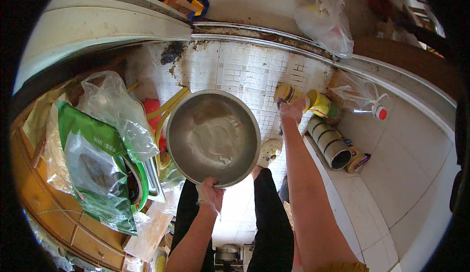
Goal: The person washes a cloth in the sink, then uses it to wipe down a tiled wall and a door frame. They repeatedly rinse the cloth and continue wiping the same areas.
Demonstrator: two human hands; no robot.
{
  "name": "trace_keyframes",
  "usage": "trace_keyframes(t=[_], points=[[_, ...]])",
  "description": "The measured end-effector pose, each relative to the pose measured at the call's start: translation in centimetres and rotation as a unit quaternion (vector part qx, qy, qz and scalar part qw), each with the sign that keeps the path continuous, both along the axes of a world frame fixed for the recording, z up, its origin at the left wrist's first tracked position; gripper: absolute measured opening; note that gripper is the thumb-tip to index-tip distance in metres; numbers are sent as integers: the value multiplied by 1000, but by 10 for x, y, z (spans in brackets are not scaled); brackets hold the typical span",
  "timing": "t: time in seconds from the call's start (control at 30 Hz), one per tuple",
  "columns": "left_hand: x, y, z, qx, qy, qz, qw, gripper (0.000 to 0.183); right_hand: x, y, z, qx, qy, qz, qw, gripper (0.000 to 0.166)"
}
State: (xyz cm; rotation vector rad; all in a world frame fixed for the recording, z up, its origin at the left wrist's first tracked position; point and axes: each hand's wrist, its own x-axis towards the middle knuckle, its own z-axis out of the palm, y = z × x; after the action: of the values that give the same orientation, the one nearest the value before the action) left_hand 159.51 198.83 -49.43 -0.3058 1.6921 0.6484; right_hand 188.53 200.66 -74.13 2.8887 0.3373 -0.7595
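Observation:
A wide metal basin (213, 136) with a wet-looking, stained bottom is held out in front of me. My left hand (211, 195), in a clear thin plastic glove, grips its near rim. Out to the right, my right hand (293, 108), which also seems to have thin plastic on it, is at a jar with a yellowish label (288, 92); its fingers are partly hidden, so whether it grips the jar is unclear. Just right of that hand a yellow and green container (322, 104) lies tilted.
Bags, including a green and clear package (95, 169), crowd the left side. A ridged cylinder (328, 143) lies on the tiled ledge at right, near a red-capped bottle (380, 112). A door track (257, 39) crosses ahead, with a plastic bag (326, 26) beyond.

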Motion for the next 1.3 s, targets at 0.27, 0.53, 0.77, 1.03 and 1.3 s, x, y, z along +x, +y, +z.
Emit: trace_keyframes(t=[0.27, 0.53, 0.77, 1.03, 1.3], points=[[-8, -4, -4, -44, 3, -97, 994, 30, 44, -35, -87, -7, 53, -22, 998, 73], [-4, 0, -5, -45, -8, -52, 998, 22, 24, 5, -33, -141, 56, -14, 988, 81], [-3, 1, -8, -43, -13, -32, 998, 19, 18, -5, 1, -96, 133, -83, 983, 89], [-23, -28, -22, 24, -28, -92, 995, 27, 37, -87, -46, 37, 116, -299, 947, 63], [-28, -26, -18, -7, 26, -257, 966, 20, 28, -114, -83, 366, 503, -539, 569, 49]])
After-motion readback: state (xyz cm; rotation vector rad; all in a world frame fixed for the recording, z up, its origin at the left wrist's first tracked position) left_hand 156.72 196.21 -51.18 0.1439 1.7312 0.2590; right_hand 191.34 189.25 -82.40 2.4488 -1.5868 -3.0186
